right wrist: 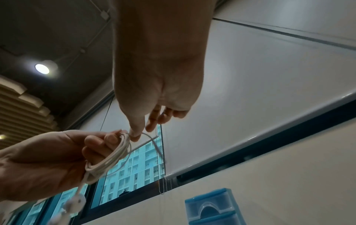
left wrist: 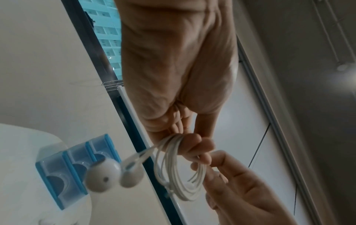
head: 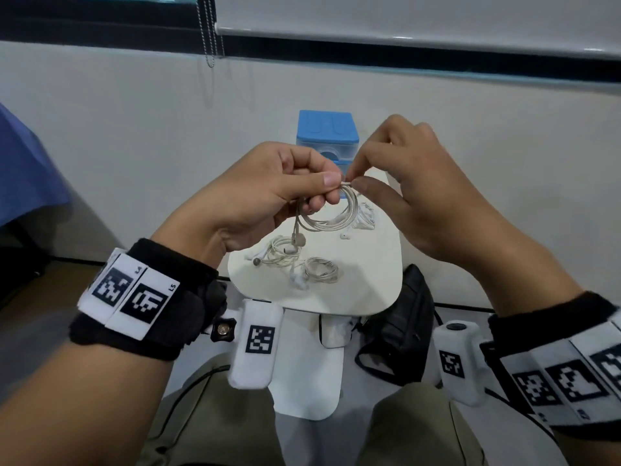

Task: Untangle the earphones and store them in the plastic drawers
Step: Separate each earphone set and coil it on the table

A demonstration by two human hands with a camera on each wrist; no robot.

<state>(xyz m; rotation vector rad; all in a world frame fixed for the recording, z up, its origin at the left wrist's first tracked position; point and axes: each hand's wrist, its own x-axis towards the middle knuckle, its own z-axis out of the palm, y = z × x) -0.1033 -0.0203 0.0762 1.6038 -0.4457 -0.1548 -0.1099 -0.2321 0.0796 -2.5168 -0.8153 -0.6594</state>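
My left hand (head: 302,183) grips a coiled white earphone cable (head: 331,213) above the small white table (head: 369,284); its two earbuds (left wrist: 113,175) dangle below the coil. My right hand (head: 353,181) pinches the loose cable end at the top of the coil (right wrist: 133,135), thumb against forefinger. Three more earphone bundles lie on the table: one at the left (head: 279,252), one in the middle (head: 319,270), one at the right (head: 363,218). The blue plastic drawers (head: 327,132) stand at the table's far edge, behind my hands, with all visible drawers closed (left wrist: 63,172).
A black bag (head: 403,324) lies on the floor right of the table. A blue cloth (head: 23,169) is at the far left. A white wall and a window with a bead chain (head: 210,38) rise behind the drawers.
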